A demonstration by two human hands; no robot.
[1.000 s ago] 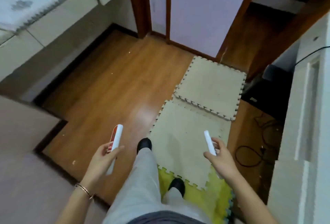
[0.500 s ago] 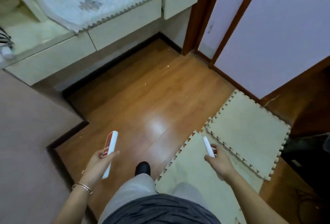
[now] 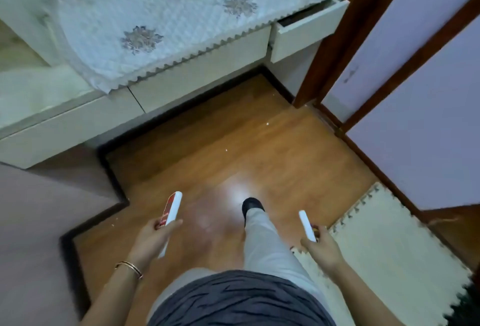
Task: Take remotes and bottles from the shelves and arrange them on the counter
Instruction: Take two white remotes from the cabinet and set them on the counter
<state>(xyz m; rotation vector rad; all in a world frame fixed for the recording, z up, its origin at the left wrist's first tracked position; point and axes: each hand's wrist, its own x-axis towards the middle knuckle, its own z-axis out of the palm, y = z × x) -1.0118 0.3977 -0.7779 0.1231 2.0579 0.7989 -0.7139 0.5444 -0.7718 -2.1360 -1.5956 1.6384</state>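
Note:
My left hand (image 3: 150, 237) grips a long white remote with a red face (image 3: 171, 211), held upright over the wooden floor. In my right hand (image 3: 322, 246) is a slim plain white remote (image 3: 306, 225), also pointing up and away from me. Both hands hang low in front of my body, on either side of my forward leg. Ahead at the top left stands a white counter (image 3: 197, 79) covered by a quilted white cloth with grey flower prints (image 3: 155, 22). No bottles or shelves are in view.
A white drawer (image 3: 309, 29) stands pulled out at the counter's right end. Brown-framed sliding doors (image 3: 415, 79) run along the right. Beige foam mats (image 3: 384, 247) lie on the floor at lower right. A grey raised platform (image 3: 39, 235) fills the lower left.
The view has swung left and up: the counter and its cloth now fill the top, the foam mats have slid to the lower right. Both hands still hold their remotes.

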